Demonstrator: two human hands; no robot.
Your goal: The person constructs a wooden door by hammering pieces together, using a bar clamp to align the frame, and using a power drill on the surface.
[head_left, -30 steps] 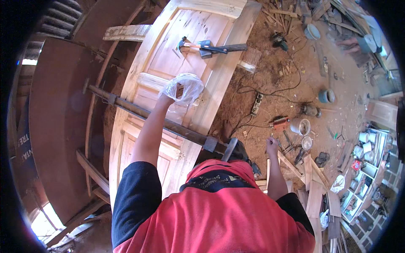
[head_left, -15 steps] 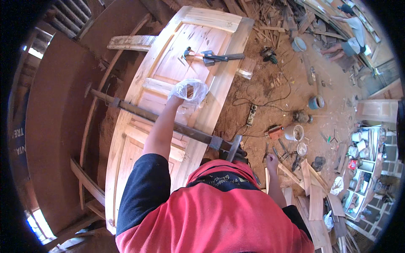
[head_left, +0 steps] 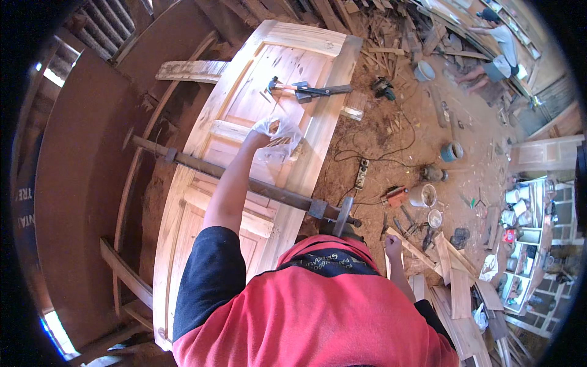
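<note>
A clear plastic bag [head_left: 285, 145] with small brownish wooden pieces in it hangs over a panelled wooden door [head_left: 205, 147]. My left hand [head_left: 260, 138] is closed on the bag's near left side; the bag partly hides its fingers. Off the door's right side, my right hand [head_left: 394, 244] is curled closed above the floor, and whatever it may hold is too small to make out. Beyond the bag, a hammer [head_left: 284, 87] lies on the door with a dark, long-handled tool [head_left: 327, 91]. A long metal bar clamp [head_left: 244, 183] spans the door between me and the bag.
Right of the door, a power strip [head_left: 362, 173] with cables, an orange tool [head_left: 395, 196], a white bucket [head_left: 423, 196] and a blue bucket [head_left: 452, 151] stand on the dusty floor. Wood offcuts [head_left: 457, 284] lie at lower right. Another person [head_left: 501, 49] is at far right.
The bag's mouth has tilted and narrowed, and more of the pieces inside now show. My left hand stays at the bag. My right hand remains closed and has shifted slightly downward in view.
</note>
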